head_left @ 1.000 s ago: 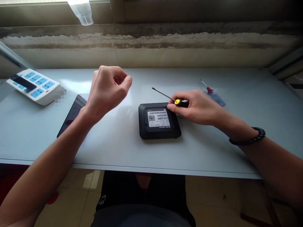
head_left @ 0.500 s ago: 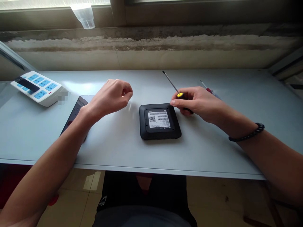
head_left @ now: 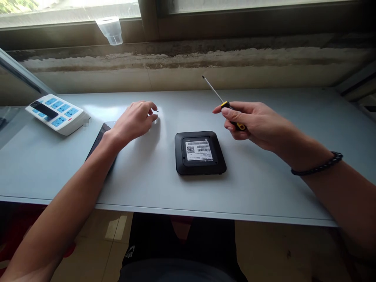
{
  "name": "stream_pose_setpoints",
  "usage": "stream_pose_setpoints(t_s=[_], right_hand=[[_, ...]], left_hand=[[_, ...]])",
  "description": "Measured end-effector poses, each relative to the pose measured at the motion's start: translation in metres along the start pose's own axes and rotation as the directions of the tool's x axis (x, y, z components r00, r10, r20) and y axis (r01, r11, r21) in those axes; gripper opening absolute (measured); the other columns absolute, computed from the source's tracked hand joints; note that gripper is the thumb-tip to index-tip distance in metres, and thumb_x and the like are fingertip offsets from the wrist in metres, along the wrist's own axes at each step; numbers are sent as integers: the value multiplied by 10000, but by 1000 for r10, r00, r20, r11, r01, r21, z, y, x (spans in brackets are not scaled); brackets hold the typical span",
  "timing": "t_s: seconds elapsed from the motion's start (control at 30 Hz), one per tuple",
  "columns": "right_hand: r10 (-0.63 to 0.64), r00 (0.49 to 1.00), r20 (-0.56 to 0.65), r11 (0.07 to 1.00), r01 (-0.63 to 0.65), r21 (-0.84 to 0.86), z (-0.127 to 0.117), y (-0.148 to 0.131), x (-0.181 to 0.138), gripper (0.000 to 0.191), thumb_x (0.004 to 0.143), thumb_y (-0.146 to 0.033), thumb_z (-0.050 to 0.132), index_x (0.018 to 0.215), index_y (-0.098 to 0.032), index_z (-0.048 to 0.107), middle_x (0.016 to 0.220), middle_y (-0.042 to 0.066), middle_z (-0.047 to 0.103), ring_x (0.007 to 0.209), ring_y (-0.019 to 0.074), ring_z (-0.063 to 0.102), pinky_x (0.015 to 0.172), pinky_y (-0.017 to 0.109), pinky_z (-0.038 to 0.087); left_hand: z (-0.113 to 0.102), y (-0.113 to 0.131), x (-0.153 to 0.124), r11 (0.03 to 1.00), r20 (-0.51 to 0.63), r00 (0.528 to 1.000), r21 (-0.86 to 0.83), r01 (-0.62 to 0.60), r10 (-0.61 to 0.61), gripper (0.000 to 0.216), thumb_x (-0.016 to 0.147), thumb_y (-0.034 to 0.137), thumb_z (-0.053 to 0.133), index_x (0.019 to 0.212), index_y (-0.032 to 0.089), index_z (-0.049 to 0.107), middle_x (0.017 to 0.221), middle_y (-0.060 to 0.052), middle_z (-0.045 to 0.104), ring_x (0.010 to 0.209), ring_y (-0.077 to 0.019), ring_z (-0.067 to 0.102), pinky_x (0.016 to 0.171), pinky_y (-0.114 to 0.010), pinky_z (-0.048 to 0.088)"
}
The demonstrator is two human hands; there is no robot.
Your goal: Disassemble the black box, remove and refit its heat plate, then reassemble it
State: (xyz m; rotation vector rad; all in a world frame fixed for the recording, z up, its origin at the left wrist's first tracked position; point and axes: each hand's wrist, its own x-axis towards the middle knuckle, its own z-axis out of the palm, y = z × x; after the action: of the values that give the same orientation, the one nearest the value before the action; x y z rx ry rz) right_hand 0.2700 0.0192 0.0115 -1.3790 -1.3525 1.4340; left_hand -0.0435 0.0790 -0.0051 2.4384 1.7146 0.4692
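Observation:
My right hand [head_left: 252,121] is wrapped round a screwdriver [head_left: 240,126] with a black and yellow handle. Its thin metal shaft points up toward the back left, clear of the table. Below and to its left lies a square black device [head_left: 179,156], with a white label showing a QR code and barcodes. My left hand [head_left: 136,117] rests over the table left of the device, thumb and forefinger apart. Just beyond those fingertips shows a tiny dark piece [head_left: 158,111], perhaps a screw; whether it touches a finger I cannot tell.
A phone or tablet [head_left: 98,141] lies partly under my left forearm. At the back left of the grey table [head_left: 264,188] stands a white power strip [head_left: 70,127] with blue sockets and a dark object [head_left: 44,110] on top. A translucent plastic cup [head_left: 111,31] hangs at the window ledge.
My left thumb and forefinger have parted, and a tiny piece now shows by them. My right hand has lifted off the device's corner with the screwdriver. Another screwdriver behind it is now hidden.

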Motion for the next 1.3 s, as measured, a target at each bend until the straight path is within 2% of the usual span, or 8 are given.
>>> stream_pose_setpoints(t_s=[0.17,0.3,0.47,0.63,0.9,1.0,1.13,1.3], right_hand=[[15,1000,-16,1000,-15,-13,1,-1,-1,249,919,-393,729,997,-160,690,652,-8,466,487,40,328,426,228,220],[6,1000,3,1000,-6,-22,0,-2,-1,277,899,-407,744,979,-150,678,649,-7,461,481,41,322,428,236,210],[-1,1000,14,1000,1,22,-3,-1,1,141,859,-263,716,901,-153,639,645,13,505,490,49,328,442,233,192],[-8,1000,-1,999,8,35,-4,0,1,135,844,-251,714,832,-153,622,651,23,488,546,66,365,451,222,202],[-12,1000,-27,998,13,67,-5,0,1,110,861,-232,694,848,-154,617,690,27,487,554,66,371,462,227,230],[-28,998,-50,997,32,76,-6,0,2,84,880,-217,662,857,-145,625,688,31,489,553,68,378,453,220,240],[-50,996,-74,994,57,95,-6,0,3,68,880,-193,643,850,-132,641,660,30,480,535,64,380,439,204,244],[-59,995,-80,991,68,116,-5,0,4,65,863,-190,664,841,-132,648,654,28,480,530,65,394,432,195,253]], left_hand=[[22,-12,13,1000,-92,996,-21,19,-20,305,899,259,637,1186,207,728,1052,-128,728,872,-261,636,858,-406,504],[28,-18,20,999,-111,994,-51,-10,4,242,879,231,636,1079,237,771,1035,-109,704,833,-247,620,844,-388,502],[26,-16,20,997,-113,993,-74,-23,14,137,851,214,649,905,252,769,920,-90,681,788,-247,592,776,-383,491],[20,-11,18,999,-74,997,-14,-33,31,128,805,155,606,753,237,691,873,-97,713,832,-283,608,724,-386,468],[8,0,12,1000,-11,1000,-19,23,-23,124,754,158,598,689,243,661,743,-76,697,720,-263,588,683,-396,440],[1,5,9,996,9,996,-17,84,-84,122,771,164,592,724,234,682,755,-77,696,726,-255,588,689,-396,444],[-10,13,6,991,51,990,-11,133,-132,207,871,191,537,918,202,738,961,-98,751,891,-258,640,771,-377,476],[-9,18,7,982,128,974,66,179,-186,202,907,261,594,998,176,753,1009,-118,744,929,-280,641,785,-375,485]])
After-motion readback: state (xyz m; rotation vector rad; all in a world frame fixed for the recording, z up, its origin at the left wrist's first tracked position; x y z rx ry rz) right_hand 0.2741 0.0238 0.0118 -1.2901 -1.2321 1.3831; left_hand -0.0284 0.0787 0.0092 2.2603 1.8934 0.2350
